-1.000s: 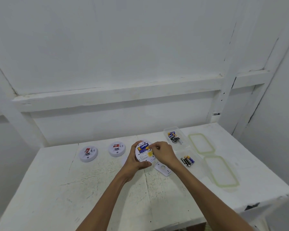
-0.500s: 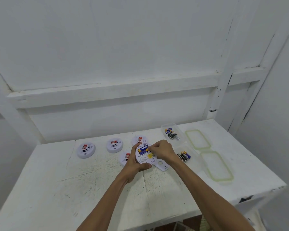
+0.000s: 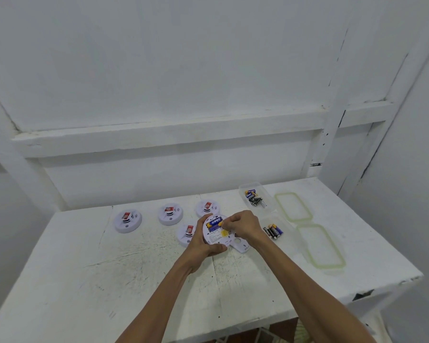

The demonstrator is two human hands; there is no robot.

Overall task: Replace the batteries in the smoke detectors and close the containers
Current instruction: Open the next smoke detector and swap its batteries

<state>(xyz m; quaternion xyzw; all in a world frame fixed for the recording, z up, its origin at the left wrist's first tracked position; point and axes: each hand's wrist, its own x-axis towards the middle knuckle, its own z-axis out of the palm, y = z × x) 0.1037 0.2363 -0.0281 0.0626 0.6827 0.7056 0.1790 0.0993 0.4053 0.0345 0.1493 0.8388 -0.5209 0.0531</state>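
My left hand (image 3: 203, 246) holds a round white smoke detector (image 3: 214, 237) tilted up, its back facing me with a blue battery (image 3: 214, 222) in the slot. The fingertips of my right hand (image 3: 240, 226) pinch at the battery's right end. A white cover plate (image 3: 242, 245) lies on the table under my right wrist. Several more detectors lie on the table: at the far left (image 3: 127, 221), at the back (image 3: 170, 214), behind my hands (image 3: 207, 207), and one partly hidden by my left hand (image 3: 187, 235).
Two clear open containers hold batteries at the right: the far one (image 3: 255, 198) and the near one (image 3: 274, 230). Their green-rimmed lids (image 3: 293, 206) (image 3: 320, 246) lie beside them. The white table's (image 3: 109, 280) right front corner is chipped. A white wall stands behind.
The camera has tilted, so the scene sits differently in the frame. Both hands stay on the held detector, with my right fingers still working at the battery.
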